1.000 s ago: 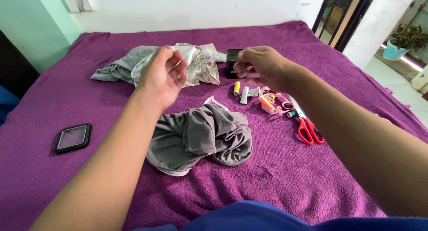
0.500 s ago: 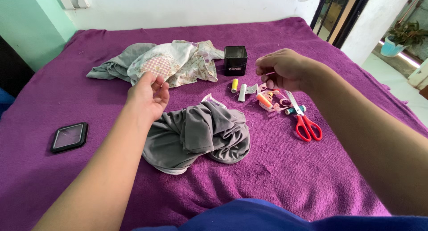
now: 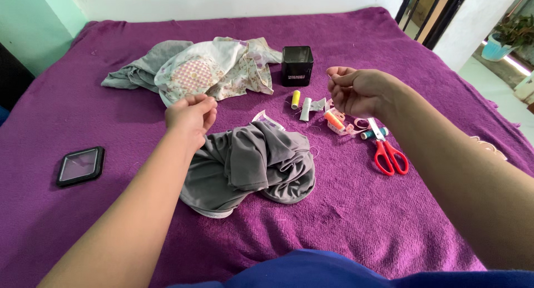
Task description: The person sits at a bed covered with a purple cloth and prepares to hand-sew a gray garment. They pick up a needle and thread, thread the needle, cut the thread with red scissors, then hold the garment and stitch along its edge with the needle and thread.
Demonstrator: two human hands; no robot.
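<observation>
My left hand [image 3: 190, 117] hovers over the upper left edge of a crumpled grey garment [image 3: 250, 165], its thumb and fingertips pinched together. My right hand [image 3: 359, 90] is raised above a cluster of sewing items, fingers curled, thumb and forefinger pinched. Anything held in either pinch is too thin to make out. Under the right hand lie a yellow spool [image 3: 295, 99], a white spool [image 3: 305, 108], an orange spool [image 3: 334, 120], a teal spool [image 3: 370, 134] and red-handled scissors [image 3: 389, 152].
Everything rests on a purple blanket [image 3: 356, 210]. A floral cloth [image 3: 211, 71] lies bunched at the back, with a black square tin [image 3: 296, 65] beside it. A flat black square lid [image 3: 80, 165] lies at the left. A doorway and a potted plant [image 3: 509, 35] are at the right.
My left hand has dropped from in front of the floral cloth to just above the grey garment and closed into a pinch. My right hand has moved right, away from the tin.
</observation>
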